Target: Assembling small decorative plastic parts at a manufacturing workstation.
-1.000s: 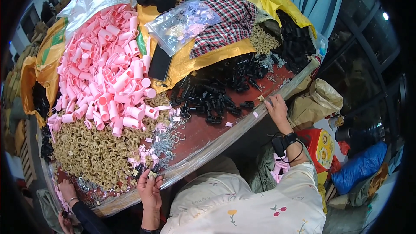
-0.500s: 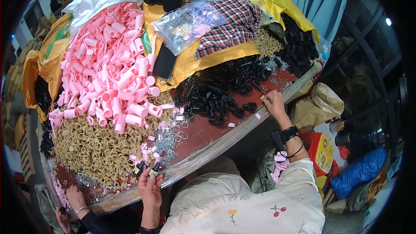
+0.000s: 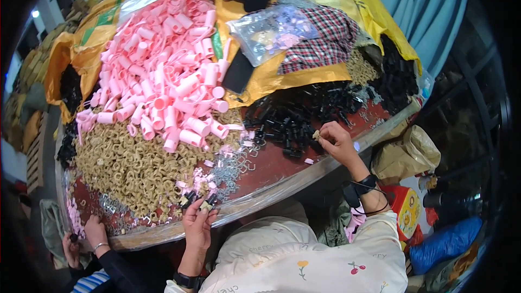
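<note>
Pinching a small tan plastic clip (image 3: 316, 135) between its fingertips, the right hand (image 3: 336, 144) is hovering beside the heap of black plastic tubes (image 3: 287, 125), which lies just leftward of it. The left hand (image 3: 198, 222) is closing around small dark parts (image 3: 195, 202) at the near rim of the red worktable (image 3: 271, 165), below the tan clip pile (image 3: 130, 163) and pink tubes (image 3: 163, 81).
</note>
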A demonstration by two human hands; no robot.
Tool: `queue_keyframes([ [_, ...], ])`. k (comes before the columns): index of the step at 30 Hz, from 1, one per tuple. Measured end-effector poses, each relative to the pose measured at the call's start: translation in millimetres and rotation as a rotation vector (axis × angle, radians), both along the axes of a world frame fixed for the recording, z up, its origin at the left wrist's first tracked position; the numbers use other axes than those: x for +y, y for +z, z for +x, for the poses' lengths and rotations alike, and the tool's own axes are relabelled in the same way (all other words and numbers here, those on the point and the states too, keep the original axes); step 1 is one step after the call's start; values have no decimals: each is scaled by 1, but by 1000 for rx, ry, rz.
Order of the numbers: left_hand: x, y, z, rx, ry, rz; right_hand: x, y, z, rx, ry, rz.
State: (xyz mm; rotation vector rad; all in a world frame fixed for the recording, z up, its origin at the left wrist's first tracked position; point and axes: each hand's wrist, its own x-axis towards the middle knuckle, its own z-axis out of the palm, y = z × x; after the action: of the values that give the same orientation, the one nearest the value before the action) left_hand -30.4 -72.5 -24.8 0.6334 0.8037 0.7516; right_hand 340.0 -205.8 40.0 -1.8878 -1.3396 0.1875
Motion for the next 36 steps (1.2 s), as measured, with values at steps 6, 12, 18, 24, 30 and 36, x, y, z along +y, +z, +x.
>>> queue_keyframes([
  [6, 0, 0, -4, -61, -21, -33, 57, 10, -40, 82, 286, 58],
  [12, -4, 1, -26, -91, 62, -14, 129, 20, -115, -26, 624, 112],
  [18, -11, 2, -59, -156, 113, -13, 193, 18, -196, -80, 961, 140],
  [24, -19, 5, -95, -153, 234, 26, 234, 15, -277, 11, 1149, 121],
  [30, -26, 12, -123, -117, 302, 17, 253, 17, -343, 19, 1283, 181],
  [36, -35, -4, -147, -124, 363, 27, 274, 8, -394, 93, 1324, 192],
])
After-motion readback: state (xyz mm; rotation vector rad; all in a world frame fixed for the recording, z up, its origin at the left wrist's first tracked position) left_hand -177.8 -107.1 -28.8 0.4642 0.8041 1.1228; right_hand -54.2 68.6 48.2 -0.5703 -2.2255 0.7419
